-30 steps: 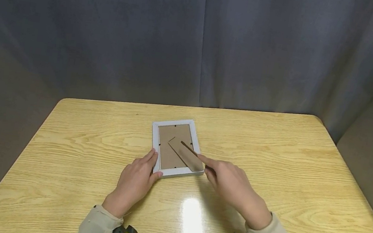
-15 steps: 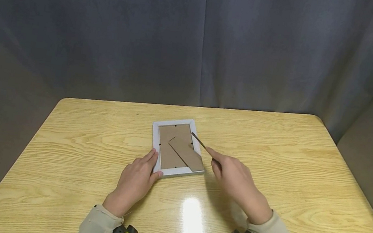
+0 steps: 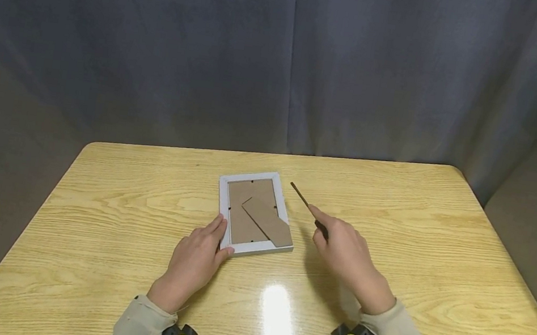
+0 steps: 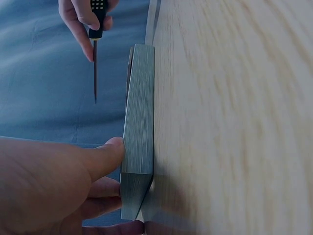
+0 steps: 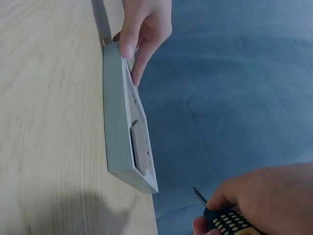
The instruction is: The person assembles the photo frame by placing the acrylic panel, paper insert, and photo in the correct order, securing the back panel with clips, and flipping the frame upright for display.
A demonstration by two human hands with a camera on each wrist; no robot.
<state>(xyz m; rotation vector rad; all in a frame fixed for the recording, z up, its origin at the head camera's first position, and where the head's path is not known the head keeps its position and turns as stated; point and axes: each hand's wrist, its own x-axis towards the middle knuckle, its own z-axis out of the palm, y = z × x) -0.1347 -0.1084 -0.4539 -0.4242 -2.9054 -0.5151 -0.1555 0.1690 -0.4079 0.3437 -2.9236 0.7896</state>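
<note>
A picture frame (image 3: 223,195) lies face down on the table, its brown backing board (image 3: 240,226) up and a cardboard stand (image 3: 270,227) angled across it. Small dark tabs dot the edges of the backing. At the frame's near left corner my left hand (image 3: 198,255) holds on, thumb on the near edge and fingers along the left side. To the right of the frame, my right hand (image 3: 346,255) grips a screwdriver (image 3: 301,197) above the table. Its dark handle with pale dots (image 5: 230,221) sits in my palm, and the thin shaft points away, apart from the frame.
The wooden table (image 3: 96,258) has rounded far corners. Dark curtains (image 3: 190,65) hang behind it and at both sides. A bright light reflection (image 3: 278,329) shows on the tabletop between my forearms. Each wrist wears a black strap with a small device.
My right hand has drawn the screwdriver away from over the backing board, out to the right of the frame. The left hand and the frame have stayed in place.
</note>
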